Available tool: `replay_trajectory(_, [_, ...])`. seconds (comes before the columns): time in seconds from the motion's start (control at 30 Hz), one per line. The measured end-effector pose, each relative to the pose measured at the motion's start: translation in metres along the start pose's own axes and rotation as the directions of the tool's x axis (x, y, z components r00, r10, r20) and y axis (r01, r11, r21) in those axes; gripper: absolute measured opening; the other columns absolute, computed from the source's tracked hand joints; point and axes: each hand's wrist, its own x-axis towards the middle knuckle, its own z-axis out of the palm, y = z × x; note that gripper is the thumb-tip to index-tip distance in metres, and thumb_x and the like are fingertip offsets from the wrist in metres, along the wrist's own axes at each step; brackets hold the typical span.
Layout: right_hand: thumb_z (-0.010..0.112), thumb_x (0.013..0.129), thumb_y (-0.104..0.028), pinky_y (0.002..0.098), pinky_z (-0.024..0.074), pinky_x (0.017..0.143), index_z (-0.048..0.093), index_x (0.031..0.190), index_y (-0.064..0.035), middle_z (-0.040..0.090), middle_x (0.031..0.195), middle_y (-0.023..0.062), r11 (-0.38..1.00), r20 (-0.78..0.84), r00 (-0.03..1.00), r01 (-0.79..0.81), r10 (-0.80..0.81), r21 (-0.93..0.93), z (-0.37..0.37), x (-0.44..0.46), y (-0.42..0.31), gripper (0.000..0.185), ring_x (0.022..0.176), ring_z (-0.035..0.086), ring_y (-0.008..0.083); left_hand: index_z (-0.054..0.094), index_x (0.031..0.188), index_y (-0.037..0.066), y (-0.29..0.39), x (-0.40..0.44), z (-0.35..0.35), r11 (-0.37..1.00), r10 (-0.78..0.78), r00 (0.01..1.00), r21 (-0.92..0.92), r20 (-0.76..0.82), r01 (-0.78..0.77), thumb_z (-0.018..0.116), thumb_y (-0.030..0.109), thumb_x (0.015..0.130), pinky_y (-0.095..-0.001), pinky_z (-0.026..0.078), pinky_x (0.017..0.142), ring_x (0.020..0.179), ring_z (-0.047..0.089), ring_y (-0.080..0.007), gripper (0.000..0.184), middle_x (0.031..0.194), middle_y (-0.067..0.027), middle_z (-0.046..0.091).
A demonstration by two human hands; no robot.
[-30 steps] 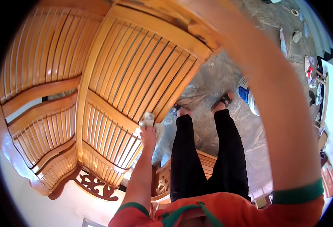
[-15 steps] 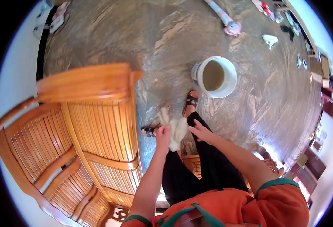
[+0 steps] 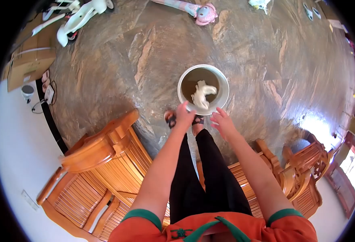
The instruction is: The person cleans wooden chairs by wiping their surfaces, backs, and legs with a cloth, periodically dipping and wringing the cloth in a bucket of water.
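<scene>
A pale cloth (image 3: 202,96), bunched up, is over the murky brown water (image 3: 190,80) inside the white bucket (image 3: 225,86); whether it floats or is still falling I cannot tell. My left hand (image 3: 184,116) is at the near left side of the rim, fingers stretched forward and holding nothing. Close to the near right side of the rim, my right hand (image 3: 223,122) has its fingers spread, with nothing in them. Both hands are apart from the cloth.
A slatted wooden bench (image 3: 121,161) stands at my left, wooden chairs (image 3: 302,165) at my right. Farther off on the stone-patterned floor (image 3: 145,60) are a pink-and-blue toy (image 3: 205,14), a white ride-on toy (image 3: 83,18) and a cardboard box (image 3: 30,60).
The cloth has left my hands and is now within the bucket's opening. Both hands have moved forward to the bucket and opened. My view has shifted, showing more of the left side.
</scene>
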Motion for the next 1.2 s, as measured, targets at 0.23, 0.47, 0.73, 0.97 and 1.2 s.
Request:
replay_trajectory(0.23, [0.05,0.087,-0.018,0.0254,0.0476,0.066,0.046,0.124,-0.0046,0.059,0.104,0.0077,0.983,-0.088,0.986,-0.148,0.138,-0.111,-0.06,-0.002,0.048,0.039,0.08,0.059,0.0137,0.053,0.099,0.006,-0.03,0.105,-0.014,0.735,-0.485,0.836,-0.399,0.255,0.548,0.041,0.054,0.086,-0.0364,0.042,0.073,0.083,0.053,-0.0196,0.051,0.087,-0.005,0.056])
replay_trajectory(0.47, [0.046,0.087,-0.014,0.0243,0.0463,0.058,0.047,0.12,-0.0026,0.059,0.091,0.0066,0.922,-0.357,0.85,-0.355,0.387,0.154,-0.119,-0.05,0.134,0.035,0.071,0.058,0.0134,0.059,0.103,0.003,-0.007,0.166,0.011,0.433,-0.654,0.672,-0.557,0.348,0.709,0.045,0.06,0.082,-0.0322,0.045,0.076,0.09,0.057,-0.0184,0.063,0.098,-0.007,0.061])
replay_trajectory(0.73, [0.043,0.091,-0.016,0.0242,0.047,0.058,0.044,0.123,-0.0047,0.058,0.088,0.0067,0.881,-0.198,0.869,-0.403,0.453,0.248,-0.1,-0.125,0.173,0.034,0.068,0.056,0.0135,0.057,0.095,0.0,0.036,0.141,-0.008,0.996,0.09,0.966,-0.033,0.241,-0.085,0.067,0.032,0.075,-0.0331,0.043,0.082,0.091,0.057,-0.0215,0.039,0.093,-0.0107,0.061])
replay_trajectory(0.97, [0.043,0.09,-0.016,0.0264,0.049,0.057,0.048,0.121,-0.003,0.06,0.088,0.0072,0.905,-0.3,0.858,-0.364,0.418,0.219,-0.116,-0.204,0.162,0.033,0.069,0.058,0.0138,0.061,0.088,0.003,0.15,0.113,0.02,0.781,0.068,0.685,0.388,0.725,-0.488,0.064,0.034,0.075,-0.0368,0.047,0.067,0.074,0.062,-0.03,0.033,0.079,-0.0155,0.063])
replay_trajectory(1.2, [0.045,0.083,-0.026,0.0294,0.049,0.058,0.057,0.108,-0.0055,0.061,0.078,0.0058,0.894,-0.324,0.836,-0.388,0.443,0.223,-0.193,-0.28,0.216,0.034,0.064,0.059,0.0144,0.062,0.091,-0.004,0.126,0.109,0.036,0.703,-0.258,0.656,0.603,0.71,-0.376,0.059,0.041,0.076,-0.0408,0.045,0.073,0.082,0.06,-0.0346,0.047,0.084,-0.0232,0.063])
